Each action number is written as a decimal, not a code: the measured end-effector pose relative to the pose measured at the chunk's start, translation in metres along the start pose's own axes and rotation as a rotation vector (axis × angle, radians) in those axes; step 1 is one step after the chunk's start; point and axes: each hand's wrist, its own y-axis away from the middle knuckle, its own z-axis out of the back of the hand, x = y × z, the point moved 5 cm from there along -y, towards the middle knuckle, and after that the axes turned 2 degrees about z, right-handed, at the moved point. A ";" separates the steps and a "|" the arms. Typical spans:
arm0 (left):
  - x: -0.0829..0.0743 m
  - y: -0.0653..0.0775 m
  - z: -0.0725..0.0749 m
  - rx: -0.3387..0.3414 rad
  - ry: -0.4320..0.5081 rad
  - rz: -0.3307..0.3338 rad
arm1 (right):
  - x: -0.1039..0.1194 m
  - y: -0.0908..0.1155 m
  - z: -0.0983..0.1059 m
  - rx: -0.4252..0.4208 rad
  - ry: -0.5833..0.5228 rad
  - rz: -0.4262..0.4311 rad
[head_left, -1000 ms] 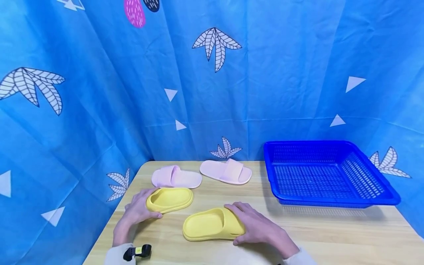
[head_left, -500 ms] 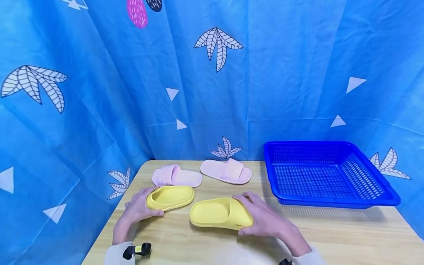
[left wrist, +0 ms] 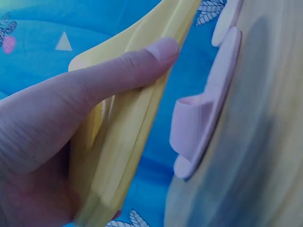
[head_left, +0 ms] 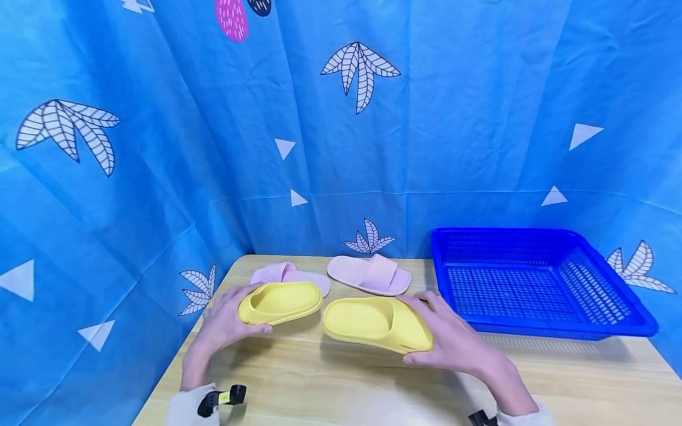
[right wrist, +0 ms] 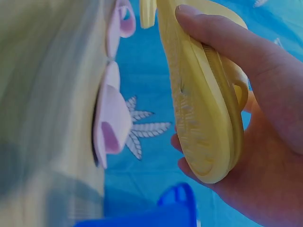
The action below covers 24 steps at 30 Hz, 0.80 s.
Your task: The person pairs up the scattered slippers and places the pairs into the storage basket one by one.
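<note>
My left hand (head_left: 226, 319) grips one yellow slipper (head_left: 288, 300) by its toe end, thumb along the near side. The left wrist view shows that slipper (left wrist: 137, 109) held above the table, its sole edge apart from the wood. On the right, my right hand (head_left: 453, 337) grips the toe end of the other yellow slipper (head_left: 359, 319), also off the table. Its textured sole shows in the right wrist view. Behind them lie two pink slippers: the left one (head_left: 314, 278) is partly covered by the yellow slipper, and the right one (head_left: 351, 271) shows whole.
A blue plastic basket (head_left: 533, 334) with mesh walls stands at the table's back right, just beyond my right hand. The wooden table (head_left: 319, 390) reaches back to a blue patterned curtain (head_left: 458, 118), which also runs down the left side.
Both yellow slippers have risen from the table in my hands and moved away from me. The right one has also shifted rightward. The pink slippers and the basket stay put.
</note>
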 end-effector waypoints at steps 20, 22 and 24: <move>-0.055 0.007 0.042 -0.175 0.049 -0.175 | -0.010 0.016 0.056 -0.133 0.082 -0.029; -0.060 0.006 0.044 -0.173 0.051 -0.188 | -0.011 0.016 0.059 -0.142 0.086 -0.028; -0.064 0.006 0.046 -0.171 0.044 -0.193 | -0.013 0.016 0.062 -0.145 0.084 -0.032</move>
